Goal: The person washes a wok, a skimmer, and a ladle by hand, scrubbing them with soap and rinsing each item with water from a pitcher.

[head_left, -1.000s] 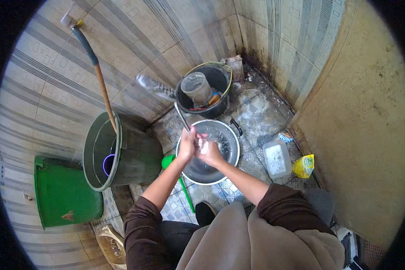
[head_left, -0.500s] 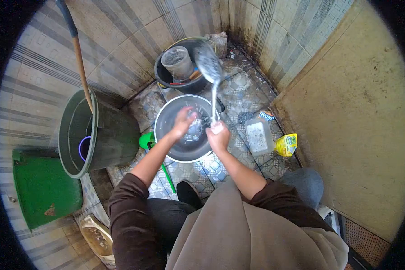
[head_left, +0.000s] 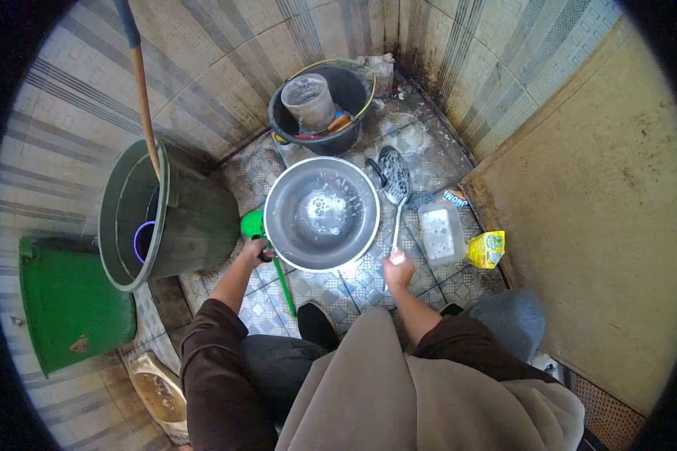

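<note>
The person's left hand (head_left: 257, 253) is at the lower left side of a round silver metal pan (head_left: 287, 225), and its grip is closed around the dark side handle. The pan stands on the patterned tile floor (head_left: 357, 295), in front of the person, and its wet bottom shines. The right hand (head_left: 399, 272) has its grip narrow around the long handle of a silver metal skimmer (head_left: 395, 180) with a round, perforated head. Something white is also in this hand; I cannot tell what it is. The head of the skimmer is to the right of the pan, just beside the pan's other black handle. A bright green plastic dipper (head_left: 253, 223) is near the left hand. To the right of the skimmer there is a clear rectangular plastic tub (head_left: 442, 234), with a yellow packet (head_left: 487, 249) just beside it. Behind the pan stands a round black plastic bucket (head_left: 346, 140), which contains a cloudy plastic container (head_left: 312, 109).
</note>
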`<state>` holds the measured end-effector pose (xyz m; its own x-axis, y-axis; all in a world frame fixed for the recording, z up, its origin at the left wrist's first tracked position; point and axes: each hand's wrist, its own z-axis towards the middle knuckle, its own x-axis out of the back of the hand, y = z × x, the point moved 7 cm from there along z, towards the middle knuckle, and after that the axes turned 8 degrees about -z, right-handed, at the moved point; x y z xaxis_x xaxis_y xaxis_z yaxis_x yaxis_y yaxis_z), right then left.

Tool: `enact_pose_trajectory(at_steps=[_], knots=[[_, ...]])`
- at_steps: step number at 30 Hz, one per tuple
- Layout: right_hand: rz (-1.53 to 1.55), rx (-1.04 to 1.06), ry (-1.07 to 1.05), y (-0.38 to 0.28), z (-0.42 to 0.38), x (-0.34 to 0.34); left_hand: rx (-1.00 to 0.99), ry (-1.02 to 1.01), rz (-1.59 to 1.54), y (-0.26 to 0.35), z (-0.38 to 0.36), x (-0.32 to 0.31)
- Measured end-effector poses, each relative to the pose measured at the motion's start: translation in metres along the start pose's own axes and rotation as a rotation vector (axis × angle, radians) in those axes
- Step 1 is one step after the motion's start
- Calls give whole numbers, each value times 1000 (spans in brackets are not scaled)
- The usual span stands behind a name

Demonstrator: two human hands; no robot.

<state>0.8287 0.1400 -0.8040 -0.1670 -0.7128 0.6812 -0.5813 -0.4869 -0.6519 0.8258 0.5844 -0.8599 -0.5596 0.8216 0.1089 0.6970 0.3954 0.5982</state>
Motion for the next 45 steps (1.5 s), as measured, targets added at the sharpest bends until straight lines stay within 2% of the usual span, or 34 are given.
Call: enact_pose_trajectory(at_steps=[2, 3, 4, 6, 7, 8, 10, 11, 12, 15, 16, 17, 18, 19, 22, 24, 26, 28, 31, 32, 34, 35, 36, 38, 41, 42, 43, 44, 45], knots=[[-26, 27, -1, 3, -10, 4, 138, -131, 31, -3, -18, -12], [2, 38, -83, 16, -9, -7, 203, -262, -3, -4, -25, -23], [2, 37, -80, 14, -11, -1, 202, -265, -2, 4, -35, -27], [-142, -53, -256, 19, -21, -1, 238, -316, -2, 21, -56, -42], [-129, 93, -405, 45, -15, -29, 242, -284, 10, 32, -60, -46], [-123, 87, -404, 46, -16, -28, 210, -297, 84, 54, -79, -59], [124, -238, -653, 60, -28, -36, 295, -380, 213, 91, -109, -80], [270, -310, -739, 44, -38, -32, 235, -340, 160, 102, -109, -87], [278, -308, -741, 40, -38, -35, 174, -302, 109, 112, -112, -95], [224, -475, -746, 30, -46, -28, 212, -284, 266, 143, -136, -120], [229, -474, -745, 34, -43, -36, 234, -271, 366, 148, -140, -125], [167, -406, -782, 39, -39, -49, 174, -269, 393, 156, -144, -132], [106, -335, -816, 31, -38, -50, 217, -193, 430, 163, -150, -133], [33, -298, -844, 25, -37, -49, 156, -160, 469, 174, -156, -137], [118, -286, -818, 3, -41, -33, 51, -139, 551, 190, -169, -152], [125, -262, -848, 12, -41, -46, 10, -145, 602, 194, -179, -161], [208, -350, -1070, 25, -57, -68, -55, -88, 642, 198, -195, -164], [169, -311, -1137, 21, -66, -76, -49, -79, 653, 204, -199, -162], [223, -537, -1350, 20, -89, -69, -26, -95, 575, 211, -194, -158], [232, -538, -1354, 27, -91, -74, -36, -27, 582, 215, -191, -155], [267, -341, -1211, 44, -82, -92, -41, 40, 599, 218, -194, -156], [273, -352, -1210, 52, -80, -103, -95, 35, 617, 221, -204, -160], [-202, -13, -895, 56, -53, -101, -145, 26, 632, 222, -211, -165], [-555, 282, -638, -13, -29, -23, -146, 36, 668, 223, -212, -163], [-436, 369, -22, -49, 8, 25, -157, 93, 653, 226, -208, -149], [-408, 424, 256, -57, 21, 40, -215, 82, 582, 229, -208, -144], [-355, 132, -14, -53, 39, 48, -274, 73, 511, 231, -211, -141], [-134, 98, 81, -45, 57, 53, -274, 66, 509, 227, -213, -136], [-117, 57, 156, -39, 71, 59, -340, 38, 483, 226, -217, -133]])
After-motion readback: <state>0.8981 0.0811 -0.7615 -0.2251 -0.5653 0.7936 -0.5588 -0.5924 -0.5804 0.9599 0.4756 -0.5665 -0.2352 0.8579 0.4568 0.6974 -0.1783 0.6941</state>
